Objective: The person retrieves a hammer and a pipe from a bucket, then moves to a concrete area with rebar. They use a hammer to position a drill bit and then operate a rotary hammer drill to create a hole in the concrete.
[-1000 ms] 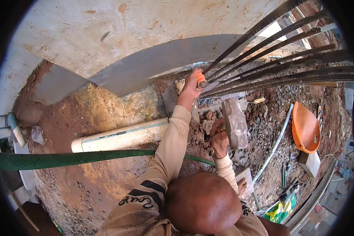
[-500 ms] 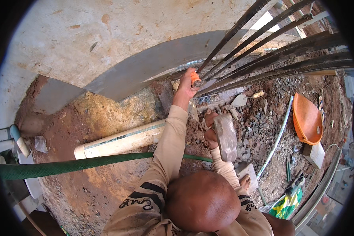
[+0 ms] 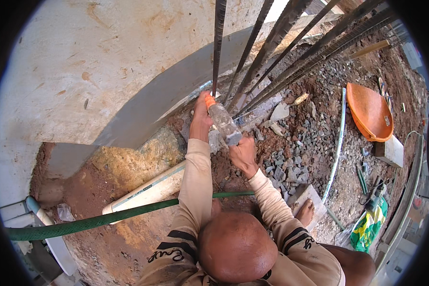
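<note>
Close to the foot of the upright steel bars (image 3: 218, 47), my left hand (image 3: 200, 117) is wrapped round a chisel (image 3: 209, 100) with an orange grip. Its lower end is hidden behind the hand. A hammer's worn grey head (image 3: 225, 125) lies against the top of the orange grip, or very near it. My right hand (image 3: 243, 155) is closed on the hammer just behind the head; most of the handle is hidden by the hand.
A concrete wall (image 3: 81, 71) stands at the left. A white pipe (image 3: 148, 190) and green hose (image 3: 90, 222) cross the soil. Right of my hands are a trowel (image 3: 280, 111), broken stones (image 3: 291, 164), a pale pipe (image 3: 339, 143) and an orange basin (image 3: 371, 112).
My right hand has brought the raised hammer forward and down to the chisel. My left hand still grips the chisel. The view has shifted, so the bars appear farther left.
</note>
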The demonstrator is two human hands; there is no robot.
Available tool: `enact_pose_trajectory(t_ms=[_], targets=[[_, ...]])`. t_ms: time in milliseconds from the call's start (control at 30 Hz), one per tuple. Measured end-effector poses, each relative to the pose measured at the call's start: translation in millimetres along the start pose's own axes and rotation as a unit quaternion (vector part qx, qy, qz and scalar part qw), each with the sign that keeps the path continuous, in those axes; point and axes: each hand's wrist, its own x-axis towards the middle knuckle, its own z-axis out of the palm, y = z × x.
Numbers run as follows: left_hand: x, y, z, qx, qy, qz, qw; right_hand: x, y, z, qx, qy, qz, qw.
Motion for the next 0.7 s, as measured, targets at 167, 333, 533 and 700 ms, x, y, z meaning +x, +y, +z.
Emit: enact_pose_trajectory(t_ms=[167, 333, 533, 700], targets=[[-7.4, -26.3, 29.3, 0.016, 0.036, -0.012, 0.999, -1.1, 54.1, -1.9, -0.012, -0.005, 0.009, 1.000], [-20.8, -14.9, 21.6, 0.116, 0.029, 0.008, 0.993, -1.7, 27.4, -16.3, -0.061, -0.107, 0.133, 0.983], [-17.9, -59.5, 12.8, 0.181, 0.024, 0.060, 0.981, -27.8, 15.5, -58.2, -0.036, -0.111, 0.159, 0.980], [-7.0, -77.3, -103.2, 0.581, 0.061, 0.217, 0.782, -26.1, 13.9, -51.9, -0.024, -0.119, 0.128, 0.984]])
